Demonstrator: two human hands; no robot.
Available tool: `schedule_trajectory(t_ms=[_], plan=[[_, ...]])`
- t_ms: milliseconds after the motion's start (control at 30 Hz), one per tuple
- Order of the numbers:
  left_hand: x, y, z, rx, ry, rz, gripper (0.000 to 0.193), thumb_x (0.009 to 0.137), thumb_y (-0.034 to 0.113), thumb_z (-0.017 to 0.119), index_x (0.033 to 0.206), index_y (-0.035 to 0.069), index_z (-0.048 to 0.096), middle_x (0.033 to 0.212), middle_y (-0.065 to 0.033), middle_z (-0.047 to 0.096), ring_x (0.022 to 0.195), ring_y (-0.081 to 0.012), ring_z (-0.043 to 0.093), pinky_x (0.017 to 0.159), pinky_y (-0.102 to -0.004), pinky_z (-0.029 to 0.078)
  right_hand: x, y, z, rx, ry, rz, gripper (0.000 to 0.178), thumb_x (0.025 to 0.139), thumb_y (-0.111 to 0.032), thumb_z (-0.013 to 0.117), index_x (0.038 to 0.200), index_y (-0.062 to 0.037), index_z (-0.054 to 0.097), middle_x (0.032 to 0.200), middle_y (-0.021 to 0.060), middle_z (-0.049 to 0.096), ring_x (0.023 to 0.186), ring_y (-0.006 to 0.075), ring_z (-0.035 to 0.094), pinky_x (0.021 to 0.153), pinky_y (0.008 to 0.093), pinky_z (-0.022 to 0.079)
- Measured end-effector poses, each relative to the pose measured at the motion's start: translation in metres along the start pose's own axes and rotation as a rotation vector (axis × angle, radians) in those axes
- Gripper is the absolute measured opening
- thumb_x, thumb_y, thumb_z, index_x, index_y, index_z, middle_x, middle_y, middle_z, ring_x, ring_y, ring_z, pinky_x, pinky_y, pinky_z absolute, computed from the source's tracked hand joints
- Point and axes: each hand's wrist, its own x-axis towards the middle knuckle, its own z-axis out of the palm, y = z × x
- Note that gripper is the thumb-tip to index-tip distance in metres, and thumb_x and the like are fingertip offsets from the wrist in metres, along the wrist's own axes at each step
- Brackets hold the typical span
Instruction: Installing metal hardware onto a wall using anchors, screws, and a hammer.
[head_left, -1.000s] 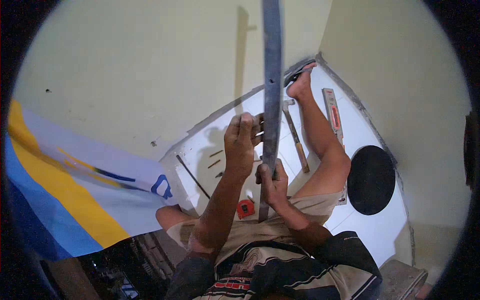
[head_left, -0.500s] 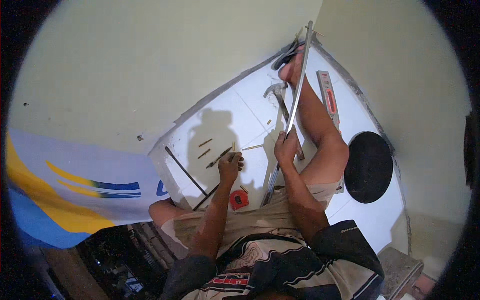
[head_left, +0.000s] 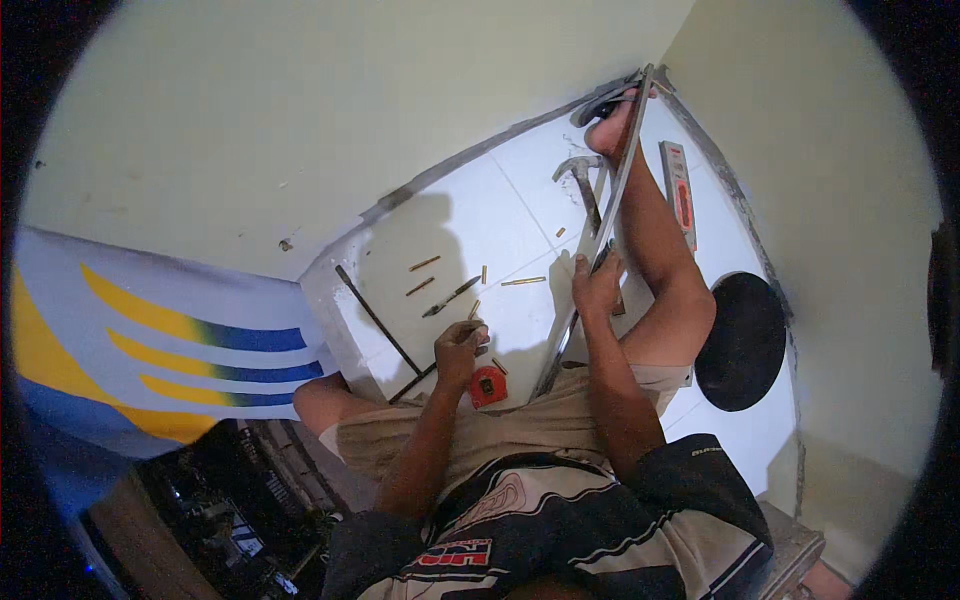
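My right hand is wrapped round a long, thin metal bar. The bar slants from my lap to the far corner, above my outstretched leg. My left hand is over the white floor with its fingers curled together. Whatever they hold, if anything, is hidden. Just beyond its fingers is a small brass-coloured rod; I cannot tell if they touch it. Past it are another short rod, a longer one and a dark pen-like tool. A red tape measure sits by my left wrist.
A claw hammer lies partly under the bar. Right of my leg are a spirit level and a black oval disc. A dark metal rod lies at left, beside a printed cloth. Walls meet at the far corner.
My left hand has drawn back toward me, and the small rod beyond its fingers now shows. My right hand stays on the bar. The whole view has shifted slightly.
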Motion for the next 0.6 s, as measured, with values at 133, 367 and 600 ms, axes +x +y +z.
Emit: schedule_trajectory(t_ms=[133, 367, 600], plan=[[-0.016, -0.010, -0.021, -0.064, 0.036, -0.035, 0.020, 0.089, 0.013, 0.070, 0.106, 0.001, 0.067, 0.093, -0.0062, 0.070, 0.082, -0.0156, 0.068, 0.069, -0.0300, 0.057, -0.004, -0.029, -0.016, -0.242, -0.109, -0.470, 0.042, 0.081, -0.012, 0.068, 0.121, -0.0012, 0.060, 0.115, 0.0182, 0.059, 0.110, 0.0378, 0.055, 0.090, 0.0475, 0.046], [-0.016, -0.010, -0.040, -0.070, 0.091, 0.033, 0.022, 0.089, 0.014, 0.071, 0.105, 0.000, 0.067, 0.092, -0.0065, 0.070, 0.081, -0.0150, 0.067, 0.068, -0.0286, 0.056, -0.029, -0.035, 0.027, -0.498, -0.673, -0.685, 0.032, 0.080, -0.013, 0.066, 0.111, -0.0090, 0.066, 0.109, 0.0148, 0.059, 0.105, 0.0322, 0.057, 0.089, 0.0457, 0.049], [-0.011, -0.014, -0.048, -0.116, 0.165, 0.066, 0.031, 0.091, 0.022, 0.070, 0.108, -0.002, 0.066, 0.095, -0.0097, 0.069, 0.080, -0.0173, 0.066, 0.073, -0.0313, 0.056, -0.054, -0.019, 0.032, 0.006, -0.766, -0.428, 0.016, 0.085, -0.008, 0.062, 0.101, -0.0048, 0.062, 0.099, 0.0172, 0.064, 0.088, 0.0339, 0.064, 0.074, 0.0450, 0.052]])
